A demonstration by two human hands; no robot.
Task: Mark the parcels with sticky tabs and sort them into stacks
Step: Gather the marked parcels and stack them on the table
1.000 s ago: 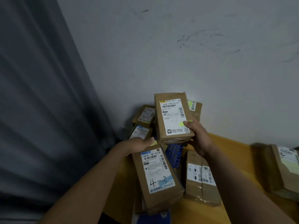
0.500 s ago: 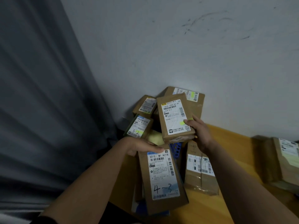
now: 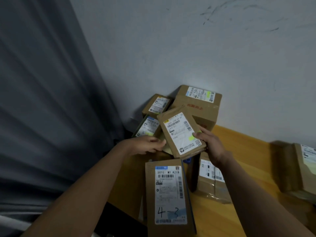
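Parcels (image 3: 198, 106) crowd the corner, curtain (image 3: 42, 100) hems the left, bare tabletop (image 3: 248, 147) (right side) open

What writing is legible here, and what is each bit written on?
"501L M1 A21B": printed on the label of the nearest parcel.
"4-3": handwritten low on that same label.
Label on the held parcel: blurred, unreadable.
Red print on the big back box: blurred, unreadable.
Everything else: too small to read.

— The nearest parcel (image 3: 150, 202)?
— Matt brown cardboard, white paper label (image 3: 169, 190). Wrinkled glossy tape (image 3: 213, 197) on its neighbour.
— Around them?
— Smooth yellow wooden table (image 3: 248, 147); grey cloth curtain (image 3: 42, 100); matt painted wall (image 3: 188, 48), scuffed.
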